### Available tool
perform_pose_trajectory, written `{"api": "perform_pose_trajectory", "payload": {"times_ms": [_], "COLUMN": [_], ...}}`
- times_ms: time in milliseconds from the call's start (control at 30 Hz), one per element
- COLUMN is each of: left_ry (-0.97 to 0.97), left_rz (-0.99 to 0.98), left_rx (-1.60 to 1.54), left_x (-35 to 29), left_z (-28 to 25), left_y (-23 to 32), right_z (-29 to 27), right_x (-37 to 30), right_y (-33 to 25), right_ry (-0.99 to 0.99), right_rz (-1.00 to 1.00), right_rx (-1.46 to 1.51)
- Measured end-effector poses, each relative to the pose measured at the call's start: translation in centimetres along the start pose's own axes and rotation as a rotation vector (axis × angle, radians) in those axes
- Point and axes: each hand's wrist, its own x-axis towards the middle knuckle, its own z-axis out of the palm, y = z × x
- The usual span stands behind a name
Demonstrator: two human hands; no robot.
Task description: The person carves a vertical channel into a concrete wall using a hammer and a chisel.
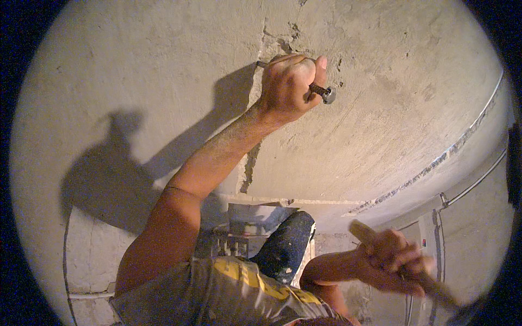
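Head view, hands gripping steel chisel (pixel 321 90), wooden handle (pixel 365 232)

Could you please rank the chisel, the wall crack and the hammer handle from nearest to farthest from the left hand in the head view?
1. Chisel: gripped in the left hand.
2. Wall crack: just above it.
3. Hammer handle: lower right, in the right hand.

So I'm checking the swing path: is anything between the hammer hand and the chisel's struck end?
Nothing visible. The right hand holds a blurred wooden handle low down, apart from the chisel that the left hand holds against the wall. Only bare wall shows between them.
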Motion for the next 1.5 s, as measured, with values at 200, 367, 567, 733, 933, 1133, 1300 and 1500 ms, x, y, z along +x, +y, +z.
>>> {"api": "perform_pose_trajectory", "payload": {"times_ms": [200, 367, 567, 733, 933, 1133, 1300, 1500], "left_ry": [-0.033, -0.065, -0.09, -0.099, -0.057, -0.02, -0.067, -0.055], "left_rz": [-0.051, -0.041, -0.021, 0.003, -0.06, 0.005, -0.01, 0.001], "left_rx": [-0.037, -0.037, -0.062, -0.048, 0.025, -0.017, -0.03, -0.072], "left_x": [-0.1, 0.7, -0.3, -0.8, -0.7, -0.5, -1.0, -0.4], "left_z": [1.1, -1.2, 0.5, 0.4, -0.3, 0.5, -0.1, -0.3], "left_y": [-0.3, 0.2, -1.1, -1.9, -1.2, -1.4, -1.5, -1.0], "right_z": [1.2, 1.8, 1.8, -0.9, -2.3, 3.6, -3.2, 3.8], "right_x": [-5.2, -2.3, -1.7, -5.7, -2.7, -3.2, -4.7, -0.5], "right_y": [8.2, 4.8, 1.1, 7.3, 3.5, 6.7, 7.6, 0.8], "right_ry": [-0.282, 0.126, 0.276, -0.126, 0.23, 0.177, -0.229, 0.392], "right_rz": [0.608, 0.214, -0.147, 0.448, 0.216, 0.171, 0.002, -0.264], "right_rx": [-0.947, -0.656, 0.077, -0.649, -0.19, -0.413, -1.075, -0.229]}}
